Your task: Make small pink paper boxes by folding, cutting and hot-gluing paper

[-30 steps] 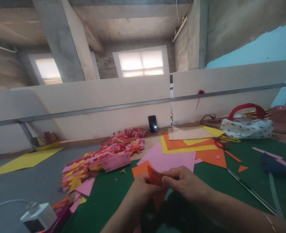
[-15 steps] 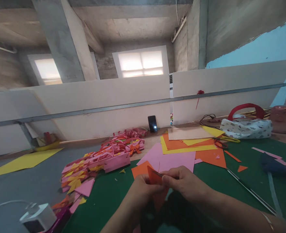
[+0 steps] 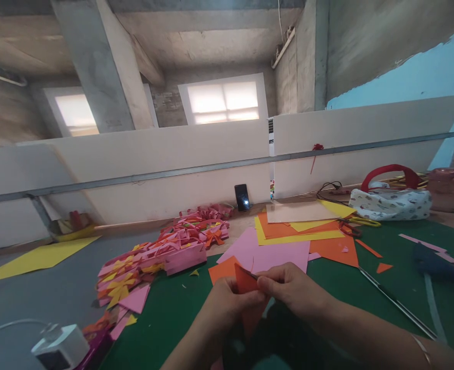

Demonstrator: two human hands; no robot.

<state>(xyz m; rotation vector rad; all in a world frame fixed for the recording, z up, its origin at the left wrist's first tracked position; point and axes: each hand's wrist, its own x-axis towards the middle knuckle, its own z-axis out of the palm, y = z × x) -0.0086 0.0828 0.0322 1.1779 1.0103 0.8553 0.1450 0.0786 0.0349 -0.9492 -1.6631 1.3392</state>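
A folded piece of orange paper (image 3: pixel 244 281) is held up in front of me. My left hand (image 3: pixel 227 304) is closed on it from the left, thumb across its face. From the other side, my right hand (image 3: pixel 294 290) pinches its upper edge. A thin dark line runs along that edge by the right fingertips; I cannot tell whether it is a fold shadow or a narrow tool. Just behind the hands lie another orange sheet (image 3: pixel 222 268) and a large pink sheet (image 3: pixel 281 256), both flat on the green mat (image 3: pixel 173 318).
Left of the mat is a heap of pink, orange and yellow paper pieces (image 3: pixel 186 234). Stacked sheets (image 3: pixel 300 234) and yellow-handled scissors (image 3: pixel 365 221) lie at the back right. A metal rod (image 3: pixel 396 302) is beside my right forearm; a white charger (image 3: pixel 60 347) stands at front left.
The hands stay almost in place; the folded orange paper has tilted slightly between them, and my left thumb has shifted a little to the right. Nothing is let go.
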